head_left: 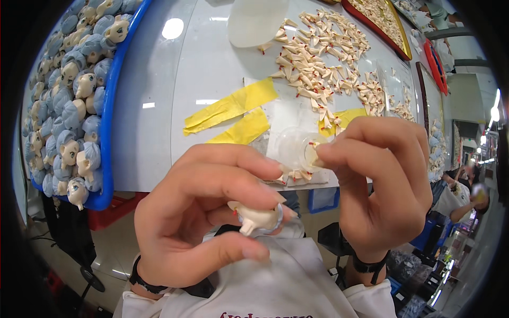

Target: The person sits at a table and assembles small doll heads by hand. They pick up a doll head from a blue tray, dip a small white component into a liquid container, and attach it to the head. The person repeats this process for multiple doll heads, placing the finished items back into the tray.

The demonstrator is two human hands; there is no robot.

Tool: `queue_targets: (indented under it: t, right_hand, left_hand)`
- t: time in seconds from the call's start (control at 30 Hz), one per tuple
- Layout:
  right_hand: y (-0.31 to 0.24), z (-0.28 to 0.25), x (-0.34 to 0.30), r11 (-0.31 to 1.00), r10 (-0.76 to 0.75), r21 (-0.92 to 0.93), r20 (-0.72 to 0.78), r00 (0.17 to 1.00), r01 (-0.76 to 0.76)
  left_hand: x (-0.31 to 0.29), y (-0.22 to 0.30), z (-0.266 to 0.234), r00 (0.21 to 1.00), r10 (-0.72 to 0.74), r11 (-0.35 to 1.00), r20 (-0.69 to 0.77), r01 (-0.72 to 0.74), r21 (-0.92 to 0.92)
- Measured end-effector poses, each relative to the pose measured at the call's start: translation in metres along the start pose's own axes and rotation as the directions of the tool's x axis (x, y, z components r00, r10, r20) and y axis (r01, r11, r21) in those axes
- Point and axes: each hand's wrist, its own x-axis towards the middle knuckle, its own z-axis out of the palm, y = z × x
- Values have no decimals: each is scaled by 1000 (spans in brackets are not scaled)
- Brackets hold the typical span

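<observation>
A small cream doll part point(253, 218) with a short peg and tiny red marks sits between the fingers of the left hand point(196, 222). The right hand point(384, 185) pinches a tiny cream piece point(316, 159) with a red tip, just above it.

1. A blue tray point(107, 106) sits at the left edge of the white table point(159, 106). It is long, with a raised rim, and packed with small doll heads point(74, 79) with pale blue hair.
2. A red tray point(395, 40) with a yellow inner rim lies at the far right corner of the table, holding small cream pieces.
3. A second red tray point(436, 58) stands just past the first, beyond the right edge; its contents cannot be made out.
4. A clear round plastic cup point(294, 147) stands near the front edge, just beside strips of yellow tape point(233, 106).
5. No labels, signs or screens are clear enough to tell.
</observation>
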Motion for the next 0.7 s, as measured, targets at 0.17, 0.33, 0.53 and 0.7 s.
queue_targets:
  t: [0.17,0.33,0.53,0.7]
  right_hand:
    - [-17,-12,-2,901,190,381,80,978,-206]
    - [-28,-6,-12,816,199,535,99,975,-221]
    - [-28,-2,-19,856,180,489,16,984,-164]
    - [-29,-5,-25,851,187,492,48,981,-186]
  left_hand:
    - [0,1,12,989,-18,1000,-150,15,-19]
    - [-1,-2,26,965,-16,1000,-261,18,2]
    - [-9,-10,11,980,152,973,-125,-126,196]
    - [-11,-11,14,981,164,957,-106,-132,258]
